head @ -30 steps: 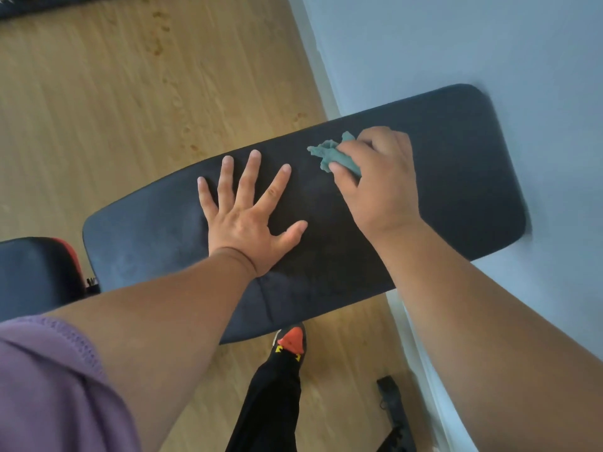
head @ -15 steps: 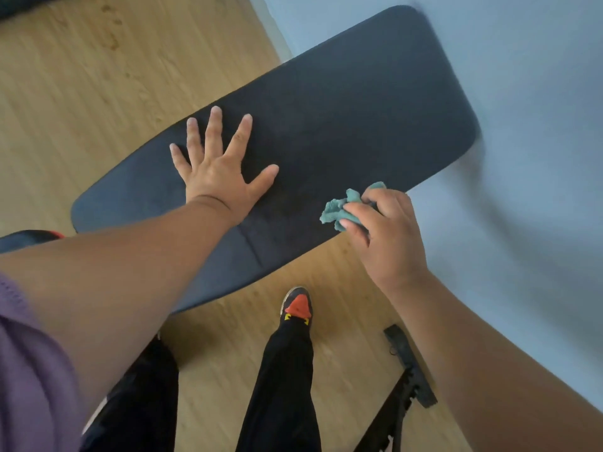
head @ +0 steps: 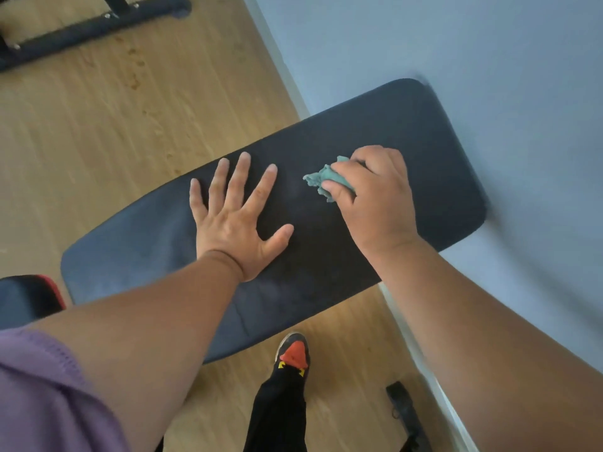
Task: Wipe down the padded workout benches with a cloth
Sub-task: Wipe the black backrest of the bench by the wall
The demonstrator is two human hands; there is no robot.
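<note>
Beneath me, a light wood-plank floor (head: 107,125) carries faint brownish spots near the top. A pale blue-grey wall (head: 456,44) fills the right side, meeting the floor along a white baseboard (head: 277,57). A black tubular frame (head: 94,24) lies on the floor at upper left. A black, red-edged pad (head: 26,298) sits at the left margin. Lighting is soft and even.

Both forearms are bare down to the left hand (head: 235,223) and the right hand (head: 375,194), with a faint crease ringing the left wrist. A short purple sleeve (head: 45,389) with a stitched hem covers the left upper arm. Below, a black trouser leg (head: 277,415) ends at a dark shoe (head: 293,352) with an orange-red toe panel and small yellow marks.
</note>
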